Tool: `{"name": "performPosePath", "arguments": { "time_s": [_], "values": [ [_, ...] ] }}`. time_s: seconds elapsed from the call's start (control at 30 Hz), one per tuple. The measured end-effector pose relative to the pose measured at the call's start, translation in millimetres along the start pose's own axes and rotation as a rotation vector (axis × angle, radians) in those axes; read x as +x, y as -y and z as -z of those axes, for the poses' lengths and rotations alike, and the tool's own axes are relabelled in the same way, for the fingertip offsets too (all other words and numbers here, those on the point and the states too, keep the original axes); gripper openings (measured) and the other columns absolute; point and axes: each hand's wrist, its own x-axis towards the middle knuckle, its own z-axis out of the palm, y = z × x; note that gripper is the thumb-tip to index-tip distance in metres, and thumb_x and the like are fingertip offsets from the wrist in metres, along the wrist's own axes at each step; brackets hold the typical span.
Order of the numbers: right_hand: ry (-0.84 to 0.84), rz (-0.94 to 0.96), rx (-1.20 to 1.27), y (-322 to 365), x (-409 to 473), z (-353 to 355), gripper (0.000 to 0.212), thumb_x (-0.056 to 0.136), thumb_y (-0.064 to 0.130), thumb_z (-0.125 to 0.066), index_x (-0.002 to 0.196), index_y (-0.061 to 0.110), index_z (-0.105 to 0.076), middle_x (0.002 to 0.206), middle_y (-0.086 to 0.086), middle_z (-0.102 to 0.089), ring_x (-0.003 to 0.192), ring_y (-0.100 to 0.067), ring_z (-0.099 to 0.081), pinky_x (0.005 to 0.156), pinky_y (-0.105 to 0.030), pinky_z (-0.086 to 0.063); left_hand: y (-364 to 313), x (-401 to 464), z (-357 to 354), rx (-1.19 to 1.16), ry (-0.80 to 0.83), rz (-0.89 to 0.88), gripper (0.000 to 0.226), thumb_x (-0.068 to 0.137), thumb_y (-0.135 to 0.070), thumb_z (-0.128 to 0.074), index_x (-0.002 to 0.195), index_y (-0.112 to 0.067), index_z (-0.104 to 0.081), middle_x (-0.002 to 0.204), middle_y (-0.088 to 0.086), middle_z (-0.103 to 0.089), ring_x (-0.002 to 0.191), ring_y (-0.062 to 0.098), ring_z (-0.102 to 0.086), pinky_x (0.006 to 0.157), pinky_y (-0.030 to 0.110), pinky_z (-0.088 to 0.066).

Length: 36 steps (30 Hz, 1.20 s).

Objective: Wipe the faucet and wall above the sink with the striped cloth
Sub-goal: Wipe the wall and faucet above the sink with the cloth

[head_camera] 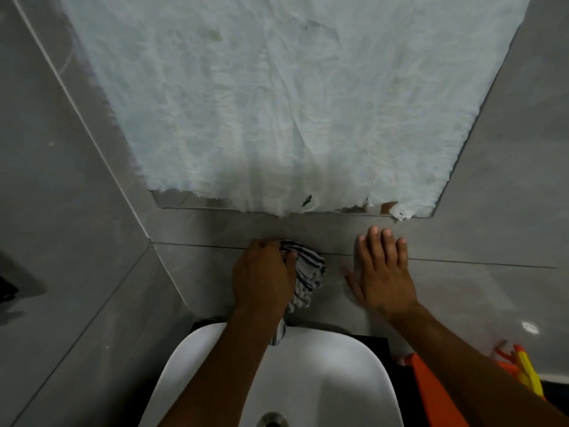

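My left hand [261, 274] is shut on the striped cloth [304, 272], a bunched white cloth with dark stripes, and presses it against the grey tiled wall [215, 272] just above the sink. My right hand [381, 269] lies flat on the wall to the right of the cloth, fingers spread, holding nothing. The chrome faucet [278, 332] shows only as a short piece below my left wrist, the rest hidden by my forearm. The white sink [338, 380] sits directly below.
A crumpled white sheet [277, 103] covers the mirror above the hands. A side wall [61, 226] meets the back wall at the left corner. Orange and yellow objects [520, 368] stand on the dark counter at the right. The drain [272, 420] is at the bottom.
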Motion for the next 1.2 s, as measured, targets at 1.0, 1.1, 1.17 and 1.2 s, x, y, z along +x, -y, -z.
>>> {"name": "performPosePath", "arguments": {
  "time_s": [1.0,1.1,1.17,1.2],
  "values": [
    [-0.026,-0.05,0.003,8.8,4.6,-11.9,0.094,0.091,0.056,-0.045,0.158,0.008,-0.001,0.163,-0.021,-0.001,0.154,-0.037,0.014,0.123,-0.055,0.012,15.5,-47.8,6.5,-0.418,0.141,0.157,0.039,0.091,-0.037,-0.066,0.122,-0.017,-0.056,0.109,-0.003,-0.07,0.1,0.016,-0.069,0.085,0.027,-0.057],
    [-0.018,-0.06,-0.006,10.7,4.9,-10.3,0.098,0.088,0.054,-0.051,0.158,0.007,-0.001,0.164,-0.021,0.0,0.154,-0.037,0.014,0.123,-0.055,0.013,38.6,-100.1,-4.1,-0.836,-0.011,0.284,0.027,0.081,-0.028,-0.078,0.105,-0.035,-0.067,0.093,-0.015,-0.075,0.084,0.0,-0.073,0.064,0.011,-0.056],
    [-0.023,-0.063,0.002,11.5,4.2,-8.1,0.098,0.089,0.053,-0.052,0.158,0.007,0.0,0.165,-0.021,0.004,0.154,-0.037,0.014,0.123,-0.055,0.012,49.4,-116.8,-14.0,-1.285,0.078,0.516,0.027,0.074,-0.031,-0.082,0.099,-0.033,-0.073,0.089,-0.001,-0.08,0.073,0.009,-0.075,0.055,0.022,-0.057],
    [-0.032,-0.065,0.004,11.6,4.1,-7.3,0.098,0.089,0.052,-0.052,0.158,0.007,-0.001,0.165,-0.021,0.005,0.154,-0.037,0.014,0.123,-0.055,0.011,51.1,-120.2,-20.2,-1.572,0.208,0.604,0.032,0.073,-0.035,-0.082,0.101,-0.024,-0.074,0.084,0.006,-0.079,0.066,0.017,-0.074,0.053,0.03,-0.057]
  ]
}}
